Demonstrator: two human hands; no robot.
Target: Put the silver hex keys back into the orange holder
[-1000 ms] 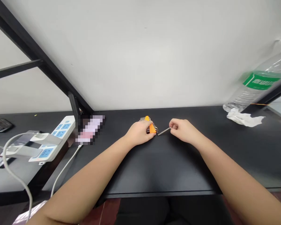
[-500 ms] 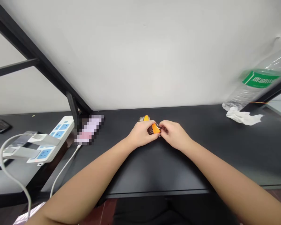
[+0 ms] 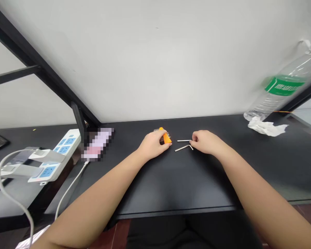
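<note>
My left hand (image 3: 152, 146) is closed around an orange hex key holder (image 3: 167, 137), resting on the black desk. Several thin metal keys stick out from the holder's sides; my fingers hide part of it. To its right, my right hand (image 3: 206, 141) pinches one end of a silver hex key (image 3: 183, 140), whose long arm points left toward the holder. Just below that key lies a second, L-shaped hex key (image 3: 181, 148), flat on the desk with its bend close to my right fingertips.
A clear plastic bottle (image 3: 285, 86) with a green label leans at the right, a crumpled tissue (image 3: 268, 128) at its base. To the left are a pixelated phone (image 3: 98, 142) on a white cable, a white power strip (image 3: 59, 152) with plugs, and a black metal frame (image 3: 54, 81).
My right hand has moved right, away from the holder, with a hex key. Another hex key now shows on the desk. My left hand has shifted slightly left, still holding the holder.
</note>
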